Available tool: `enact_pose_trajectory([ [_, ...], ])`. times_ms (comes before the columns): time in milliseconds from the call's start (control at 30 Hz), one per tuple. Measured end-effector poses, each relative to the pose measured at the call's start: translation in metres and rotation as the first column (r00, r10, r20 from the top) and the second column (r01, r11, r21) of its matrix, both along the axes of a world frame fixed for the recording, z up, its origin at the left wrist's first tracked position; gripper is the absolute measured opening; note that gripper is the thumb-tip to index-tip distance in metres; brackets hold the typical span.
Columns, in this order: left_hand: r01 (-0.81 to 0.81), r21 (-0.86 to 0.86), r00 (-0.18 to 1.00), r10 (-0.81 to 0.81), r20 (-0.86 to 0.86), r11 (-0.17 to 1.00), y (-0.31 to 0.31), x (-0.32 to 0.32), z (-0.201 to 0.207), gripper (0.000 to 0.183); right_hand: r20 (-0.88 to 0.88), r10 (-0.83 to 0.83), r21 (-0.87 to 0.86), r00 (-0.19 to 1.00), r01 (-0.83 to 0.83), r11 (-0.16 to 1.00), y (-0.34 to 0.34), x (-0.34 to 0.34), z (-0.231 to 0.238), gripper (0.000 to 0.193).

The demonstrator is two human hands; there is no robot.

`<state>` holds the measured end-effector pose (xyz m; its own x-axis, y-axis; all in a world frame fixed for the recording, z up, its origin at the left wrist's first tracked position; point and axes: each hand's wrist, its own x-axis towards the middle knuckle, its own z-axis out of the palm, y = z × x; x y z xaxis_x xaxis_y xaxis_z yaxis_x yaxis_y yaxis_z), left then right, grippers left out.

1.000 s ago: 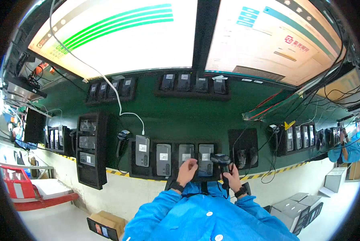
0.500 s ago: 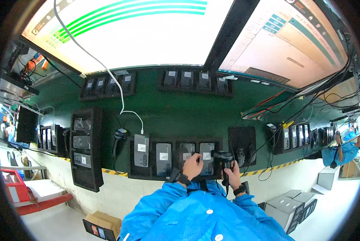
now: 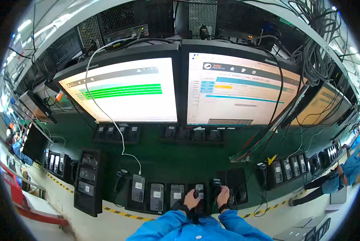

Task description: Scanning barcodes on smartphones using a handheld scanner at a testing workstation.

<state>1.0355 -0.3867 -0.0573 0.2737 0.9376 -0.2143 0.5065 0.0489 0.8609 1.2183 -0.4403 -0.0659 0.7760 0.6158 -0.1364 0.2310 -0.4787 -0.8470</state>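
A black foam tray at the near edge of the green bench holds several grey smartphones with white labels on their backs. My left hand is at the rightmost phone, its fingers curled closed against the phone's left side. Whether that phone is raised from its slot I cannot tell. My right hand is wrapped round the handle of a black barcode scanner, just right of that phone. A white cable runs down to the top of the leftmost phone.
Two monitors stand behind the bench. More phone trays lie at the left, the back and the right. A second scanner stands left of my tray. Cables hang at the right; a co-worker stands far right.
The view has tilted upward, bringing the monitors fully in. My left hand has gone from the third phone to the rightmost one. The scanner stays in my right hand.
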Motion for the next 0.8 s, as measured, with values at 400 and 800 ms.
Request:
enact_pose_trajectory([
  [400, 0.144, -0.107, 0.864, -0.072, 0.498, 0.984, 0.001, -0.017, 0.097, 0.030, -0.281, 0.674, 0.391, 0.684, -0.559, 0.731, 0.032, -0.022, 0.134, 0.015],
  [800, 0.204, -0.047, 0.910, -0.172, 0.378, 0.978, -0.015, -0.029, 0.106, 0.029, 0.105, 0.769, 0.154, 0.631, -0.774, 0.614, 0.004, -0.033, 0.169, 0.012],
])
